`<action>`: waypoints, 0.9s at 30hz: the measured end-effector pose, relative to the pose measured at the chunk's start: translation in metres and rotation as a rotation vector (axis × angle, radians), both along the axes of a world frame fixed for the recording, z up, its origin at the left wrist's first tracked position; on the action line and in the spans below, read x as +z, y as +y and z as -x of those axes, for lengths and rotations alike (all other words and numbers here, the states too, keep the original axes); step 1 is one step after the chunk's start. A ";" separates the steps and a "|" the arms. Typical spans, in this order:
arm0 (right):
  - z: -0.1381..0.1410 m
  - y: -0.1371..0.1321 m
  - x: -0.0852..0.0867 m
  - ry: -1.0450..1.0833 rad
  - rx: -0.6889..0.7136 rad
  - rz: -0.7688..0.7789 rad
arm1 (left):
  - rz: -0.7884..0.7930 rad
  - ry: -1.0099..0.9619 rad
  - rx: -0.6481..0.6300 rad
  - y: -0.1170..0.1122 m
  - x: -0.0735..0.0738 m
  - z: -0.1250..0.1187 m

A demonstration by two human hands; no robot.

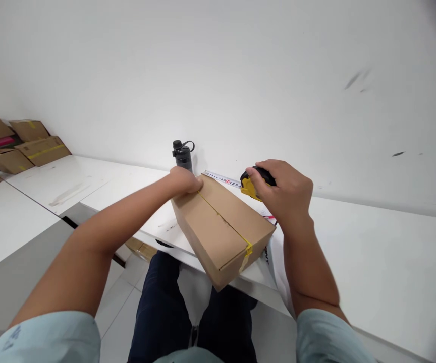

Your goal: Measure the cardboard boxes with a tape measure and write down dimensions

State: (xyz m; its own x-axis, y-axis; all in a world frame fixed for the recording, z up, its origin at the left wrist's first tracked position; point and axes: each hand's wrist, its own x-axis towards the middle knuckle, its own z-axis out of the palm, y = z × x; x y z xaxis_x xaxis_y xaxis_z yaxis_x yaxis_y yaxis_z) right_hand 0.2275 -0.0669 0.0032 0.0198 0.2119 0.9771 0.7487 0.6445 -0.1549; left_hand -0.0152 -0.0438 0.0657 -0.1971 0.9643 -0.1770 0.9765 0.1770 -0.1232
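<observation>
A closed cardboard box [206, 229] rests tilted on the table's front edge, its near corner jutting out over my legs. Yellow tape [249, 248] runs along the lid seam. At the box's far left corner, my left hand [184, 180] is closed on the edge; its fingertips are mostly hidden, and I cannot tell whether they also pinch the blade's end. My right hand [289, 189] grips a yellow and black tape measure [251, 189] beyond the box's right side. Its white blade [221, 179] stretches out along the far edge of the box, numbers facing up.
A dark water bottle [183, 157] stands by the wall behind my left hand. Several cardboard boxes [44, 150] are piled at the far left of the white table [373, 252]. A red, thin object [269, 217] and a white item with dark lettering [276, 257] lie right of the box.
</observation>
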 end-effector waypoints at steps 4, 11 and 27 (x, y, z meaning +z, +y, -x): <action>0.005 -0.010 -0.002 0.005 0.078 0.005 | 0.318 -0.045 0.089 0.001 0.020 0.027; 0.012 -0.034 0.002 0.033 0.103 0.131 | 0.043 -0.173 -0.129 -0.003 0.003 0.022; 0.019 -0.033 0.000 0.014 0.143 0.102 | -0.160 -0.458 -0.453 -0.018 -0.036 0.036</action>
